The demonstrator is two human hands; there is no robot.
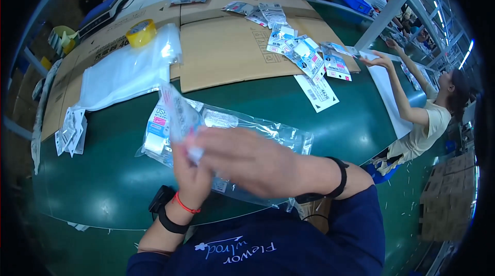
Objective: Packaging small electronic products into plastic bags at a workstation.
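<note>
My left hand [192, 175] is closed around the lower end of a small flat plastic packet [178, 108], white and pink and smeared by motion. Across it from the right comes my right hand [250, 160], also blurred, its closed fingers meeting the same packet; its fingertips are partly hidden. Under both hands a large clear plastic bag [278, 132] lies flat on the green table. At the bag's left end sit blue, white and pink packets [157, 134]; whether all of them are inside it I cannot tell.
Cardboard sheets [221, 54] cover the table's far side, bearing several loose packets [304, 54]. A stack of clear bags [126, 77] carries a yellow tape roll [141, 34]. More packets [71, 131] lie at left. Another person [425, 106] reaches in from the right, beside a metal post [386, 10].
</note>
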